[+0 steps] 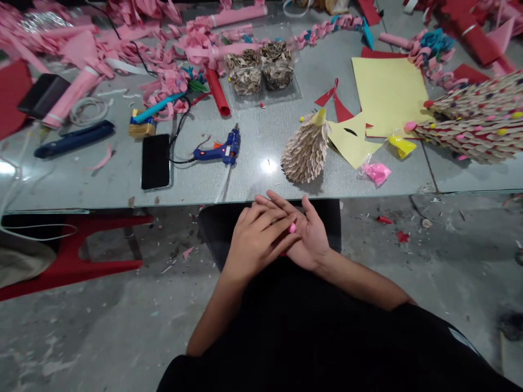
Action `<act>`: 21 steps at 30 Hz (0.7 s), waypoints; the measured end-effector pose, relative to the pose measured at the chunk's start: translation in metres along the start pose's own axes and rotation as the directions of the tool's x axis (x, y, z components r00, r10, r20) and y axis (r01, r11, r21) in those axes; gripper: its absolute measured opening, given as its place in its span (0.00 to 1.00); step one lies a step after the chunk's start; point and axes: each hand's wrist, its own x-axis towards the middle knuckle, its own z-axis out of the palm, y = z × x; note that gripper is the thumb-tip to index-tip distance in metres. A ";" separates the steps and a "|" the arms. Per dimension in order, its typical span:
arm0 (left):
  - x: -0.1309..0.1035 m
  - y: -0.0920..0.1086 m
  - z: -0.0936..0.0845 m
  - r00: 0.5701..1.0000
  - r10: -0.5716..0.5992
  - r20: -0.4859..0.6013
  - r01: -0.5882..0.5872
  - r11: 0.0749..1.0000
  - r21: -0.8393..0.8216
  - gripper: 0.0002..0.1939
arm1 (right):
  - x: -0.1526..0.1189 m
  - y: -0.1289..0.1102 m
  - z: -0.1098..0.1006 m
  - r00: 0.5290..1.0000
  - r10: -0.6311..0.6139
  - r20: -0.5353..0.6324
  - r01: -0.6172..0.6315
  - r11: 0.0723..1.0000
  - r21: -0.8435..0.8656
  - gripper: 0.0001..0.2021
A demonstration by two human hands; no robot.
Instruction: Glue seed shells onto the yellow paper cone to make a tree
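Note:
A small pink ball, apparently soft clay, sits between my two hands just off the table's front edge. My right hand is turned palm up with its fingers stretched out, and the ball rests against it. Laid across that palm from the left, my left hand has its fingers extended over the ball, touching it. On the table beyond stands a cone covered in pale overlapping flakes, with a yellow tip. To its right lie a pink clay packet and a yellow packet.
A blue glue gun lies beside a phone. Farther back are a clear tray of flakes, yellow paper and pink paper scraps. Larger decorated cones lie at right; a red stool stands lower left.

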 end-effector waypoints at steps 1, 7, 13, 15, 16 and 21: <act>0.001 0.000 0.001 1.000 -0.025 0.004 0.025 1.000 -0.019 0.13 | 0.000 0.000 0.000 1.000 -0.003 0.001 0.003 1.000 0.002 0.34; -0.001 0.006 -0.003 0.949 -0.310 -0.061 0.255 0.865 -0.433 0.12 | -0.003 0.000 -0.011 0.999 -0.015 -0.035 0.015 1.000 -0.001 0.34; -0.004 0.010 0.000 0.839 -0.543 0.031 0.386 0.554 -0.737 0.19 | -0.015 -0.002 -0.051 0.995 -0.061 -0.081 0.057 0.997 -0.060 0.32; 0.001 0.010 -0.001 0.833 -0.553 0.022 0.375 0.535 -0.757 0.15 | -0.019 -0.001 -0.076 0.996 -0.045 -0.081 0.036 0.993 -0.109 0.32; 0.005 0.010 -0.003 0.837 -0.546 0.021 0.369 0.537 -0.759 0.12 | -0.020 -0.001 -0.091 0.996 -0.009 -0.088 -0.005 0.988 -0.156 0.33; 0.049 0.005 -0.014 0.867 -0.489 -0.095 0.271 0.624 -0.733 0.07 | -0.013 0.008 -0.176 0.962 0.170 -0.213 -0.238 0.904 -0.355 0.37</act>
